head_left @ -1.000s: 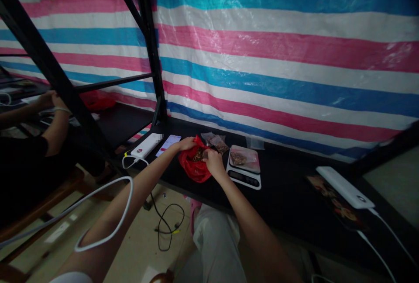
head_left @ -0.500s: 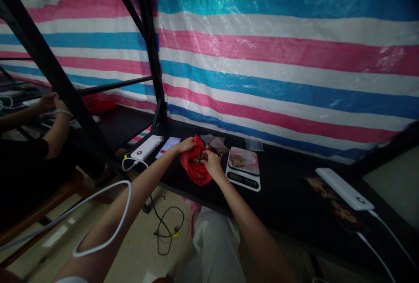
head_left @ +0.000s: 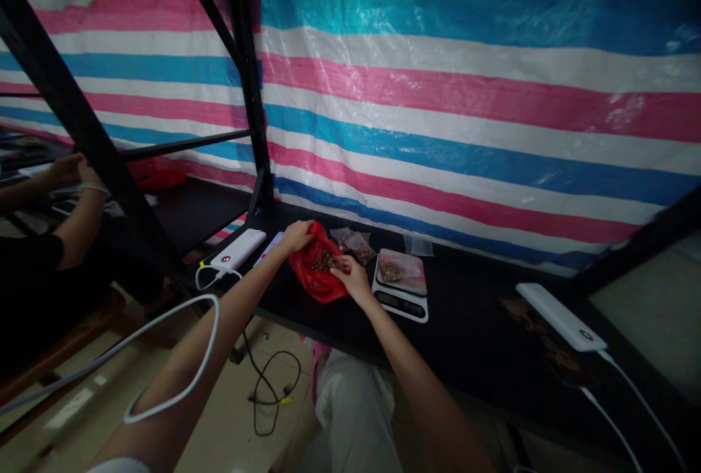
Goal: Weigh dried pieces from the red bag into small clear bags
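A red plastic bag (head_left: pixel 320 289) stands open on the black table, with small brown pieces (head_left: pixel 324 260) inside. My left hand (head_left: pixel 297 235) is closed on the bag's upper left rim. At the bag's right side my right hand (head_left: pixel 352 276) has its fingers pinched together over the opening; what they hold is too small to make out. Just right of this hand is a white digital scale (head_left: pixel 404 304), bearing a clear bag of brown pieces (head_left: pixel 392 271). Behind the hands lie clear packets of similar pieces (head_left: pixel 360 245).
A white power bank (head_left: pixel 239 250) and a partly covered phone (head_left: pixel 269 248) lie left of the bag. An unfilled clear packet (head_left: pixel 419 245) lies behind the scale. Another white power bank (head_left: pixel 561 317) with cables is at the right. A co-worker's arm (head_left: pixel 82 228) shows beyond the black frame.
My right hand has drawn back a little from the bag's inside, and more brown pieces show. The bag's mouth looks wider. My left hand still grips the rim; the view has shifted slightly.
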A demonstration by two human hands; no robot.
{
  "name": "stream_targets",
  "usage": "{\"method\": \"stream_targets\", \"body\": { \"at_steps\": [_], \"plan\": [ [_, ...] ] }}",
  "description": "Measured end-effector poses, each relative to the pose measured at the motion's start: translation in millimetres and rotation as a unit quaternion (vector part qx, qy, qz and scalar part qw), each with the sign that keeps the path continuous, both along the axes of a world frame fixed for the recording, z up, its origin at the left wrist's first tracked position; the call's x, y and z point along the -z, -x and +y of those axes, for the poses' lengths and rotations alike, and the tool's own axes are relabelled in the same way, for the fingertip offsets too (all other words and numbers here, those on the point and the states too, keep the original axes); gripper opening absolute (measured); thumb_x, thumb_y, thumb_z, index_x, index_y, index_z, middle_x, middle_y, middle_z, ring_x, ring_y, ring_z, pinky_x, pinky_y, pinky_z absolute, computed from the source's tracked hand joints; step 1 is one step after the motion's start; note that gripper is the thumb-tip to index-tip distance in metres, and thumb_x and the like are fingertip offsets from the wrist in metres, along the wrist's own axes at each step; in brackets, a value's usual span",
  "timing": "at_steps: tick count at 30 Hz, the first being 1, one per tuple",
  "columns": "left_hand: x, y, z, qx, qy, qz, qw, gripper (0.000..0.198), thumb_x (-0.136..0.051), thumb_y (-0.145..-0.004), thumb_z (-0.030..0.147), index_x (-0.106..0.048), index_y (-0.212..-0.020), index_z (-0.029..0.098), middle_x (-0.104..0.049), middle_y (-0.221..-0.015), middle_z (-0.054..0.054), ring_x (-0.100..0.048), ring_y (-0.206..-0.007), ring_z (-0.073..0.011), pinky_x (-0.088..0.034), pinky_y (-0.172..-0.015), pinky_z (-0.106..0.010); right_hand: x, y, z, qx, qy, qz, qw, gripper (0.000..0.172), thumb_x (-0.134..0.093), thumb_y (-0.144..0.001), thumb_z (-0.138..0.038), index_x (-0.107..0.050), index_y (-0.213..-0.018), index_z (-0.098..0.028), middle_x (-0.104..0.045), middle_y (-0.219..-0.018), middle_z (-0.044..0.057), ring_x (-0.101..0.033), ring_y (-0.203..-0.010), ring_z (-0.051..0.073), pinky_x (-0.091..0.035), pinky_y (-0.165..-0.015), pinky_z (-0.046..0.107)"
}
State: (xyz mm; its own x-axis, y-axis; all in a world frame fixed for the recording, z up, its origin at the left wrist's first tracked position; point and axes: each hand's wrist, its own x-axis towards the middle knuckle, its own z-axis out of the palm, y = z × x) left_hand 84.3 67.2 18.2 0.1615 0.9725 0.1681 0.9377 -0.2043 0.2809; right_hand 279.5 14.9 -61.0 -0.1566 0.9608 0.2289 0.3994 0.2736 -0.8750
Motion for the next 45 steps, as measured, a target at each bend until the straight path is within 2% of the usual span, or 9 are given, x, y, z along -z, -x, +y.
{"method": "stream_targets", "body": {
  "at_steps": [7, 13, 19, 23, 26, 30, 35, 40, 45],
  "plan": [
    [-5.7, -20.0, -0.1, 0.062, -0.048, 0.033, 0.996, 0.03, -0.047, -0.075, 0.017, -0.054, -0.103, 0.019, -0.058, -0.108, -0.007, -0.051, -0.104, -0.0208, -0.038, -0.089, -0.032, 0.5, 13.8, -28.3, 0.009, -0.006, 0.042, 0.999, 0.03, -0.059, -0.072, -0.034, -0.053, -0.1, -0.024, -0.067, -0.096, 0.002, -0.061, -0.093, 0.018, -0.045, -0.084, 0.033],
    [0.9, -35.3, -28.8, 0.16, -0.148, 0.081, 0.973, 0.032, -0.046, -0.074, 0.012, -0.053, -0.104, 0.019, -0.05, -0.117, -0.007, -0.042, -0.112, -0.021, -0.017, -0.105, -0.043, -10.6, 12.5, -41.2, 0.032, -0.084, 0.062, 0.994, 0.033, -0.053, -0.078, -0.034, -0.049, -0.108, -0.022, -0.063, -0.107, 0.004, -0.058, -0.098, 0.016, -0.043, -0.088, 0.03],
    [-4.0, -55.4, -59.1, 0.198, -0.14, 0.067, 0.968, 0.047, -0.051, -0.068, 0.013, -0.046, -0.115, 0.017, -0.041, -0.127, -0.013, -0.035, -0.12, -0.0267, -0.005, -0.105, -0.053, -22.4, -40.9, -50.9, 0.106, -0.169, 0.005, 0.98, 0.036, -0.051, -0.079, -0.038, -0.049, -0.111, -0.021, -0.06, -0.111, 0.007, -0.054, -0.104, 0.02, -0.038, -0.092, 0.037],
    [-13.7, -92.9, -64.1, 0.292, -0.112, -0.007, 0.95, 0.047, -0.056, -0.071, 0.028, -0.045, -0.116, 0.022, -0.037, -0.131, -0.011, -0.031, -0.124, -0.0259, -0.011, -0.106, -0.051, -29.9, -91.9, -61.0, 0.208, -0.188, -0.048, 0.959, 0.037, -0.05, -0.078, -0.044, -0.052, -0.108, -0.021, -0.059, -0.11, 0.008, -0.053, -0.102, 0.023, -0.036, -0.09, 0.041],
    [-10.3, -127.3, -57.4, 0.326, -0.1, -0.061, 0.938, 0.058, -0.056, -0.072, 0.044, -0.04, -0.122, 0.02, -0.038, -0.13, -0.012, -0.034, -0.123, -0.0254, -0.015, -0.105, -0.049, -37.7, -128.4, -65.4, 0.263, -0.184, -0.092, 0.942, 0.042, -0.048, -0.077, -0.048, -0.052, -0.109, -0.021, -0.059, -0.109, 0.009, -0.052, -0.101, 0.024, -0.035, -0.089, 0.042],
    [11.9, -168.6, -43.9, 0.322, -0.08, -0.095, 0.939, 0.078, -0.06, -0.067, 0.052, -0.03, -0.13, 0.018, -0.037, -0.132, -0.016, -0.032, -0.125, -0.0278, -0.016, -0.104, -0.051, -45.1, -169.0, -66.0, 0.286, -0.172, -0.145, 0.931, 0.043, -0.045, -0.078, -0.049, -0.053, -0.111, -0.023, -0.059, -0.109, 0.008, -0.052, -0.098, 0.024, -0.036, -0.085, 0.04],
    [38.1, -202.0, -29.8, 0.308, -0.066, -0.091, 0.945, 0.087, -0.064, -0.062, 0.053, -0.028, -0.132, 0.015, -0.042, -0.13, -0.016, -0.036, -0.121, -0.029, -0.017, -0.103, -0.052, -46.2, -202.1, -62.1, 0.255, -0.127, -0.213, 0.935, 0.039, -0.047, -0.077, -0.046, -0.054, -0.109, -0.026, -0.061, -0.105, 0.004, -0.056, -0.09, 0.021, -0.037, -0.081, 0.038],
    [42.9, -210.3, -23.9, 0.285, -0.04, -0.091, 0.953, 0.074, -0.062, -0.066, 0.051, -0.038, -0.127, 0.017, -0.05, -0.123, -0.013, -0.042, -0.116, -0.0279, -0.02, -0.102, -0.049, -50.2, -213.9, -57.0, 0.236, -0.104, -0.297, 0.92, 0.035, -0.047, -0.079, -0.039, -0.053, -0.112, -0.03, -0.061, -0.107, 0.002, -0.055, -0.091, 0.02, -0.037, -0.08, 0.038],
    [41.3, -214.6, -26.8, 0.266, -0.078, -0.123, 0.953, 0.052, -0.062, -0.07, 0.041, -0.051, -0.117, 0.021, -0.058, -0.111, -0.008, -0.048, -0.109, -0.0242, -0.018, -0.104, -0.047, -58.1, -212.9, -49.3, 0.218, -0.111, -0.366, 0.898, 0.033, -0.047, -0.08, -0.038, -0.053, -0.112, -0.033, -0.06, -0.107, 0.001, -0.052, -0.097, 0.023, -0.033, -0.082, 0.042]
  ]
}}
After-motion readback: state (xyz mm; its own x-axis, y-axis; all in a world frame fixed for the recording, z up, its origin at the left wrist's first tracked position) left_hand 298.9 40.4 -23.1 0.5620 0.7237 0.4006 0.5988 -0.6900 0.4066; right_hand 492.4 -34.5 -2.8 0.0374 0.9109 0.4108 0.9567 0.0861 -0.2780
